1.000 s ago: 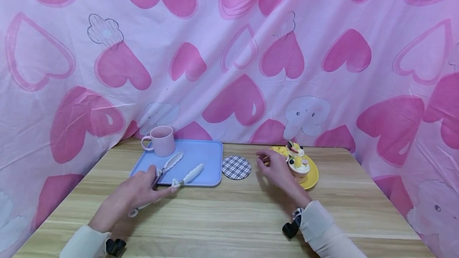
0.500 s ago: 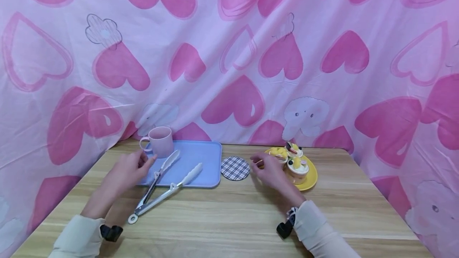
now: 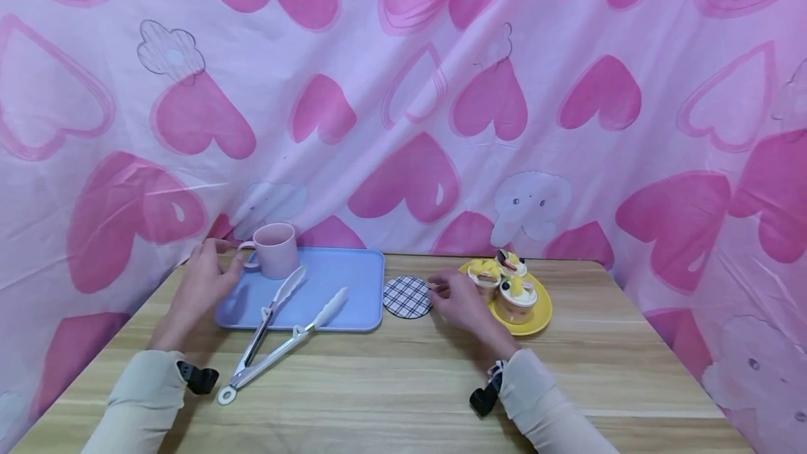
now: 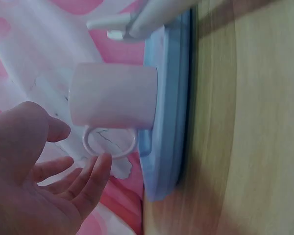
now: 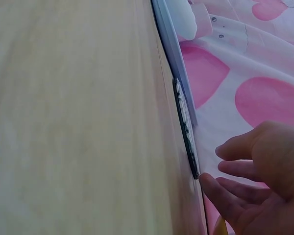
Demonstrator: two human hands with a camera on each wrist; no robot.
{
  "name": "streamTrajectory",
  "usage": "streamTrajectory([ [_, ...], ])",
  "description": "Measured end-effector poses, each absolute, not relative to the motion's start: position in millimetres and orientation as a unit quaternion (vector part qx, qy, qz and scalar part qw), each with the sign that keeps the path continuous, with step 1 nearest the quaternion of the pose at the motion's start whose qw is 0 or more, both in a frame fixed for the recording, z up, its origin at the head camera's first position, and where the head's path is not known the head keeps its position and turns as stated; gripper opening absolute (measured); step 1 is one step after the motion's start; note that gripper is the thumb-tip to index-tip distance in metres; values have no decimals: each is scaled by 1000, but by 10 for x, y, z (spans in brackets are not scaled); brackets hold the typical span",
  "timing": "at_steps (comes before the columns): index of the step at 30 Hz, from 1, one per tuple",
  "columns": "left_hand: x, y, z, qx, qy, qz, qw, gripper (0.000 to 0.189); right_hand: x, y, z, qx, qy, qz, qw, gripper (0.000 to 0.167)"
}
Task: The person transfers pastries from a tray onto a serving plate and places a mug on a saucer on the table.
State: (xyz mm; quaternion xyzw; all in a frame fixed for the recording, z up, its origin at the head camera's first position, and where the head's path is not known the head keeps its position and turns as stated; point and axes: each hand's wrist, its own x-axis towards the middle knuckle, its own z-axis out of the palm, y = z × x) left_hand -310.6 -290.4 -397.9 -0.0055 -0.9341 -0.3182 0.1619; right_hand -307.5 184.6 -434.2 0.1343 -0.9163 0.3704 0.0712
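Observation:
A pink mug [image 3: 279,254] stands upright on the left part of a blue tray [image 3: 364,279]. Beside its handle is my left hand [image 3: 203,282], fingers apart and holding nothing. The left wrist view has the fingertips just short of the mug handle [image 4: 86,142] or touching it; I cannot tell which. A round checked coaster [image 3: 406,297] lies flat to the right of the tray. My right hand [image 3: 463,303] is at the coaster's right edge, with loosely bent fingers and nothing gripped. In the right wrist view one fingertip meets the edge of the coaster [image 5: 186,129].
Spread metal tongs [image 3: 267,358] with pale tips lie partly over the tray's front edge. On the right, a yellow plate [image 3: 545,310] bears 3 dessert cups, one being a cream-topped cup [image 3: 517,303]. A pink heart-patterned cloth [image 3: 403,111] hangs behind the wooden table [image 3: 378,398].
My left hand has let go of the tongs, leaving them on the tray and table, and moved back and left to the mug handle. My right hand has shifted left to the coaster's edge.

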Motion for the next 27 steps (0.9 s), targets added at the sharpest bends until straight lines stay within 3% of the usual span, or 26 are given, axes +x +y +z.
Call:
streamTrajectory([
  [12,-3331,-2912,-4060,0,-923,-367,117,57,-3042,1777,-4343,162,-920,351,57,36],
  [20,-3386,-2948,-4112,20,-903,-422,78,67,-3028,1749,-4366,140,-933,329,43,44],
  [27,-3423,-2934,-4156,28,-883,-463,71,64,-3015,1740,-4362,132,-935,326,34,46],
])
